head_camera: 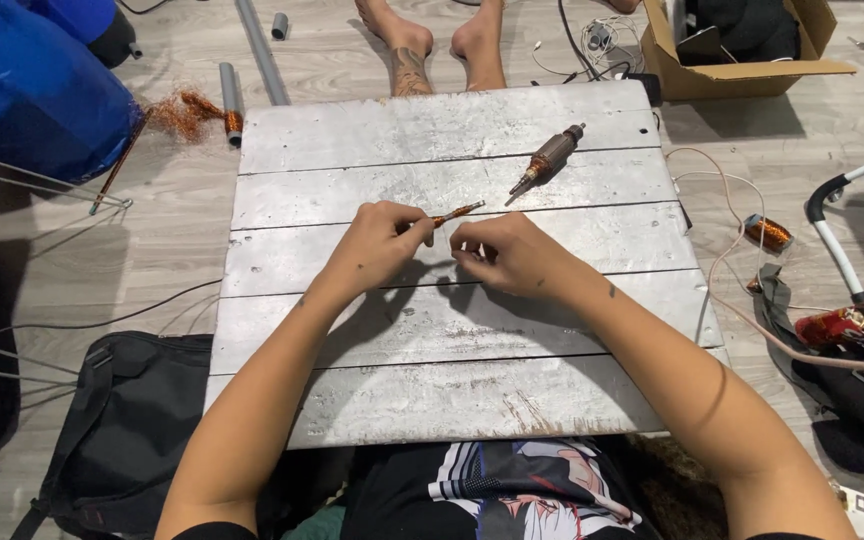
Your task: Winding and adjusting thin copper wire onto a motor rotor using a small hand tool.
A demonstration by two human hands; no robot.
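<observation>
Over a low grey plank table [422, 400], my left hand [377, 245] pinches a thin copper-coloured rod [457, 212] whose tip points up and to the right. My right hand [507, 255] is curled close beside it, fingertips together near the left hand; whether it holds a fine wire is too small to tell. A motor armature [549, 158] with a brown winding and a steel shaft lies on the table a little beyond both hands.
Someone's bare feet [442, 45] rest at the table's far edge. Grey pipes [257, 50] and tangled copper wire [184, 110] lie far left. A cardboard box [742, 45] sits far right; copper coils [770, 233] and cables lie right. A black bag [132, 420] lies near left.
</observation>
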